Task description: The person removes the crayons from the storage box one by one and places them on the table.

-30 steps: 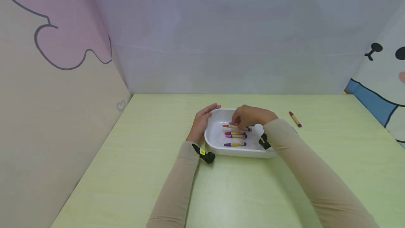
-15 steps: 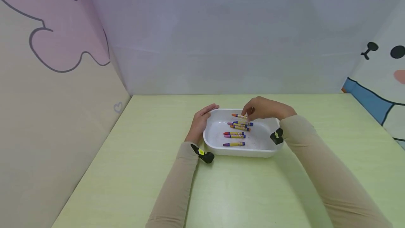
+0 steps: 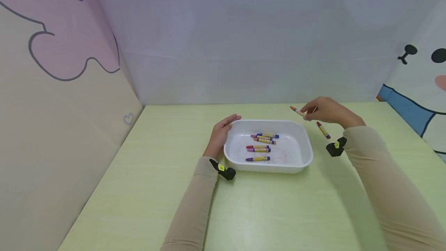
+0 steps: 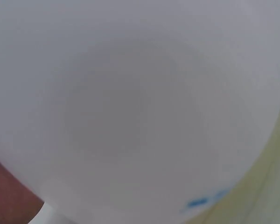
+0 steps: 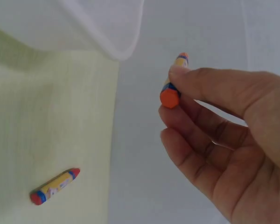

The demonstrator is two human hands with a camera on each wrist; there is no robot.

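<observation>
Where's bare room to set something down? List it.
Bare: the table left of the left forearm and between it and the right forearm, before the tray; its right end. Crowded: its middle, with six crayons, and right of the tray, where the right hand holds an orange crayon near a red crayon.

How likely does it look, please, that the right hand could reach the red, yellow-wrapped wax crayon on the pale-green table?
Probably yes: the red crayon lies nearby, uncovered, though the right hand pinches an orange, yellow-wrapped wax crayon.
</observation>
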